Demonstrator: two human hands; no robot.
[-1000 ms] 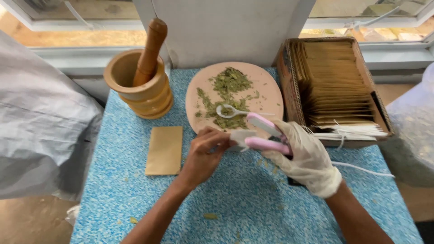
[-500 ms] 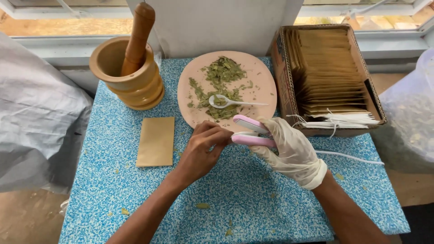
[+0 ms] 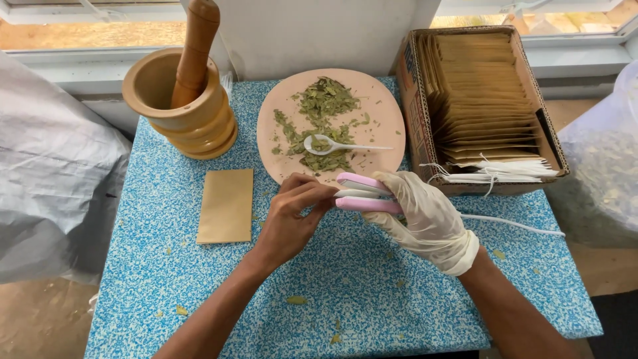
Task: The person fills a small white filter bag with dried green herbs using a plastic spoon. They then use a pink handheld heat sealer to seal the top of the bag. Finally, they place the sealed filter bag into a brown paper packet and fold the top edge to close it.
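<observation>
— Where does everything sit on the table [image 3: 199,279]?
— Mortar [image 3: 179,106] far left, pestle [image 3: 194,50] in it; plate [image 3: 385,106] to its right, spoon [image 3: 332,145] on it.
— And the rest?
— Box [image 3: 415,86] far right; flat packet [image 3: 226,205] near the mortar; clamp tool [image 3: 362,193] just near the plate.

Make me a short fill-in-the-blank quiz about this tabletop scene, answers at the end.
1. The white spoon lies on the pink ____ among dried leaves.
2. The wooden pestle stands inside the ____.
3. Only the ____ hand wears a glove, and it grips the pink sealer.
4. The flat tan packet lies on the blue ____.

Answers: plate, mortar, right, table
</observation>
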